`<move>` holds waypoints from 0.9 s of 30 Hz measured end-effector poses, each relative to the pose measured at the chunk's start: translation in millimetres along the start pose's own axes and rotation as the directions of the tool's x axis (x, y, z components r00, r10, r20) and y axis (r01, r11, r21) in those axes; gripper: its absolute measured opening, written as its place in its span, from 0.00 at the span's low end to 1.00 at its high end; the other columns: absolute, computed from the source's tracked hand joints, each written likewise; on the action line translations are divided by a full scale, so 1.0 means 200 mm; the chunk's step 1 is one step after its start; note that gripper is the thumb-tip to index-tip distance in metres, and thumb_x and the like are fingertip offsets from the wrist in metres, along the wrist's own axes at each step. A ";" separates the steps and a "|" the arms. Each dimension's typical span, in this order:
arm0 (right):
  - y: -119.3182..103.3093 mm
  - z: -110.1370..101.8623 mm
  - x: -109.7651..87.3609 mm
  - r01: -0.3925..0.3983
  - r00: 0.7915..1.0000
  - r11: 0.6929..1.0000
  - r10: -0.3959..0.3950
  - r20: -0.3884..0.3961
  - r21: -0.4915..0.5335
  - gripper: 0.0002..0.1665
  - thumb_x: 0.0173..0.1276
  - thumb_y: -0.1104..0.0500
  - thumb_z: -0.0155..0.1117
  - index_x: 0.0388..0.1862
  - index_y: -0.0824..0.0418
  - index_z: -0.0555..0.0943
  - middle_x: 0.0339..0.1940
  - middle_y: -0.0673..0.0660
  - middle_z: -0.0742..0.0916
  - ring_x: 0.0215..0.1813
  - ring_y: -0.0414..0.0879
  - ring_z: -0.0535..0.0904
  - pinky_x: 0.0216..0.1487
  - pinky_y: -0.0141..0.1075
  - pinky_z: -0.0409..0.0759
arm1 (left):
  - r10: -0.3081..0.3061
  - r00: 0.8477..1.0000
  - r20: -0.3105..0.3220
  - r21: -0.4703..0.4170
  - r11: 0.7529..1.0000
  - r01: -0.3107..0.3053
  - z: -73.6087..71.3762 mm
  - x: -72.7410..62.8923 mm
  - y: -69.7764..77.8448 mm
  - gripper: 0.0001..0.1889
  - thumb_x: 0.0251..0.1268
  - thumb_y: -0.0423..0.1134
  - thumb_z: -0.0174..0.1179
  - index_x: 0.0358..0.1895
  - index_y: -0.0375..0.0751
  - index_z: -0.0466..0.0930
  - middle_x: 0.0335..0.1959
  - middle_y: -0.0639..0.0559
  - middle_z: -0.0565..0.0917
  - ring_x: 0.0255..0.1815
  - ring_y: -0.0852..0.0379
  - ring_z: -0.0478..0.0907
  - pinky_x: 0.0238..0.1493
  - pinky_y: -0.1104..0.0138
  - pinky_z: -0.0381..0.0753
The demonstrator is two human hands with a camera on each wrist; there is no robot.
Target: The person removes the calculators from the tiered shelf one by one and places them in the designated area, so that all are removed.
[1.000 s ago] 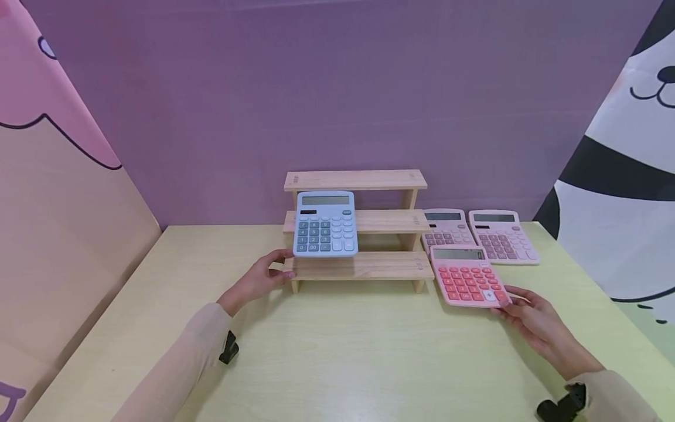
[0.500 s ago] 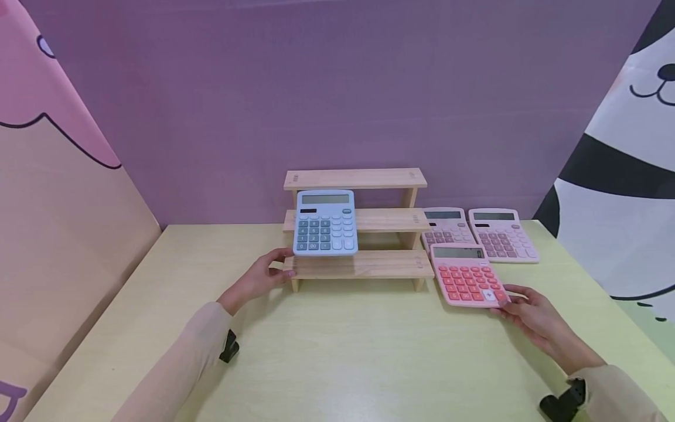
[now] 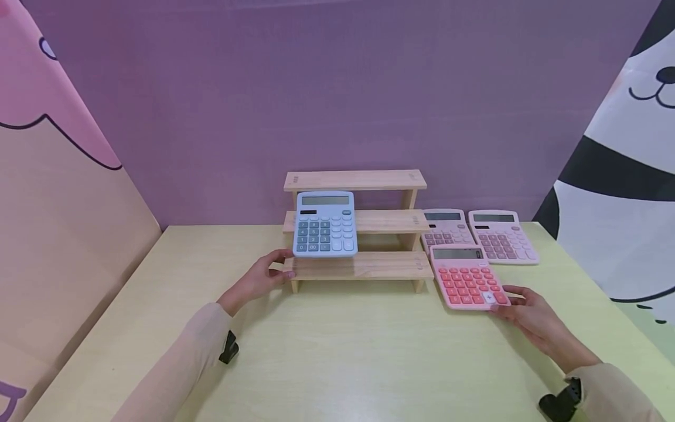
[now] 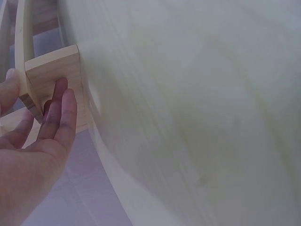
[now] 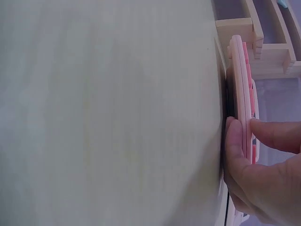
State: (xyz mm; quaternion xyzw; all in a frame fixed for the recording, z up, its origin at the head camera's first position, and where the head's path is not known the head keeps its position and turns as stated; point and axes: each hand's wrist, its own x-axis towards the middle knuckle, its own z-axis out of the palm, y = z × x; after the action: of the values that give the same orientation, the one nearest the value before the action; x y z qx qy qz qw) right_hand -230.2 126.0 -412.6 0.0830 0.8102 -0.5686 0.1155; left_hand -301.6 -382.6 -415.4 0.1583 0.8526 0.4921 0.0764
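Note:
My left hand (image 3: 258,281) grips the left end of the lowest step of a three-tier wooden stand (image 3: 364,266). In the left wrist view its thumb lies on one face of the board and its fingers (image 4: 68,110) curl under the other. A blue calculator (image 3: 325,225) leans at the stand's left, keys facing me. At the right, my right hand (image 3: 535,322) holds a pink calculator (image 3: 466,278) by its near right corner. The right wrist view shows the thumb on its key side and the fingers (image 5: 233,141) behind its back, low over the table.
Behind the pink calculator lie two paler pink calculators, a left one (image 3: 445,228) partly covered and a right one (image 3: 503,237). All stand on a light wooden table (image 3: 337,351). A purple backdrop (image 3: 358,88) rises at the table's far edge.
The pink calculator's near edge has dropped very slightly, and my right hand has shifted a little to the left with it. My left hand, the stand and the blue calculator stay put.

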 end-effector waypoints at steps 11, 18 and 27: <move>-0.03 0.02 0.00 -0.001 1.000 0.997 -0.001 -0.024 -0.072 0.48 0.64 0.59 0.60 0.68 0.76 0.40 0.57 0.68 0.64 0.39 0.33 0.72 0.42 0.24 0.79 | -0.017 1.000 0.003 -0.004 1.000 0.017 0.00 0.00 0.00 0.28 0.62 0.39 0.58 0.65 0.42 0.60 0.61 0.41 0.65 0.52 0.44 0.73 0.51 0.62 0.79; -0.05 0.02 0.01 -0.021 0.998 0.994 0.015 -0.054 -0.112 0.46 0.65 0.61 0.58 0.68 0.76 0.39 0.60 0.73 0.61 0.42 0.39 0.72 0.43 0.27 0.80 | -0.015 1.000 0.003 0.002 1.000 0.015 0.00 0.00 0.00 0.28 0.62 0.39 0.58 0.65 0.42 0.60 0.60 0.42 0.66 0.52 0.44 0.73 0.51 0.62 0.79; -0.06 0.02 0.01 -0.038 0.997 0.986 0.027 -0.066 -0.165 0.45 0.65 0.60 0.57 0.67 0.77 0.41 0.60 0.75 0.60 0.43 0.43 0.73 0.41 0.28 0.81 | 0.033 0.999 0.007 -0.010 0.999 -0.033 0.00 0.01 -0.01 0.27 0.62 0.37 0.58 0.64 0.38 0.61 0.59 0.38 0.67 0.48 0.45 0.76 0.48 0.62 0.79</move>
State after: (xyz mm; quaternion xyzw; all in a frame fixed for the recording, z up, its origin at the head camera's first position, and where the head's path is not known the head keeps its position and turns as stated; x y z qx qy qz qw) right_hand -234.6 118.6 -403.3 0.1042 0.8566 -0.4942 0.1055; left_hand -303.1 -383.5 -416.7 0.1736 0.8471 0.4970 0.0723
